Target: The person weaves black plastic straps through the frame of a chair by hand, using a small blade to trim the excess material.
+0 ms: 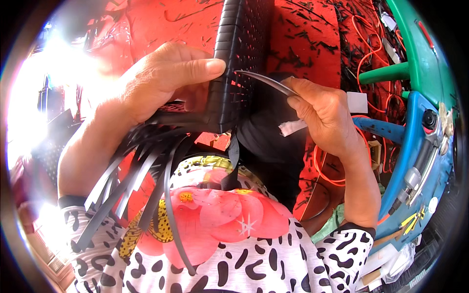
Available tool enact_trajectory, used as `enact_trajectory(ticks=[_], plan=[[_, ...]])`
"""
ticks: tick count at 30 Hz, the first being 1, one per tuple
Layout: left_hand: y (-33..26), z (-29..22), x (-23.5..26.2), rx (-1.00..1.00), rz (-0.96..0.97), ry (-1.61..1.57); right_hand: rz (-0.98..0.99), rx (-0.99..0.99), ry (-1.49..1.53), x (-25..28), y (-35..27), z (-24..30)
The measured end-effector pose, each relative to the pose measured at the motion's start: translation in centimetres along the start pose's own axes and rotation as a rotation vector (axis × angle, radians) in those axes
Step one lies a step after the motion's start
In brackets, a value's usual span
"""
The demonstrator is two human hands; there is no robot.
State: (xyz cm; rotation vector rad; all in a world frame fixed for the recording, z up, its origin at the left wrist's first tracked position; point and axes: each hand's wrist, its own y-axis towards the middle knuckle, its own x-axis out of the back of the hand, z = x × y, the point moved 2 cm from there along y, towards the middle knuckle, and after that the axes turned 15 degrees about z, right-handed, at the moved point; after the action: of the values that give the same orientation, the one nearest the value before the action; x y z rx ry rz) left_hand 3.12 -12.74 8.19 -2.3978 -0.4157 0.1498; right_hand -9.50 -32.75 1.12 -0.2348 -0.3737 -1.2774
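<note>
A black woven frame [222, 53], its edge wrapped in flat strips, stands upright in front of me. My left hand [166, 73] grips it from the left, the thumb pressed on the wrapped edge and the fingers partly hidden behind. In my right hand [322, 110], thumb and forefinger pinch a flat, dark strip [268, 83]. The strip's pointed tip reaches the right side of the wrapped edge; whether it passes into the weave I cannot tell. A white wrap [292, 127] shows by a finger of that hand. Loose black strips [132, 180] hang from the frame's lower left over my lap.
Black scraps litter the red floor covering [305, 44]. To the right stand a green plastic stool [427, 63] and a blue one [415, 141]. A metal hand tool [413, 178] and yellow-handled snips [414, 220] lie on the blue one. An orange hose [320, 168] loops beside my right forearm.
</note>
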Motion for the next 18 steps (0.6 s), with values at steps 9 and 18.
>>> enact_trajectory(ticks=[9,18], plan=[[0.1,0.3,0.3,-0.067,0.021,0.024,-0.090,-0.007,-0.292,-0.3,0.0,1.2],[0.2,0.3,0.0,-0.098,-0.004,-0.083,0.377,0.274,0.148,1.5,1.9,-0.7]])
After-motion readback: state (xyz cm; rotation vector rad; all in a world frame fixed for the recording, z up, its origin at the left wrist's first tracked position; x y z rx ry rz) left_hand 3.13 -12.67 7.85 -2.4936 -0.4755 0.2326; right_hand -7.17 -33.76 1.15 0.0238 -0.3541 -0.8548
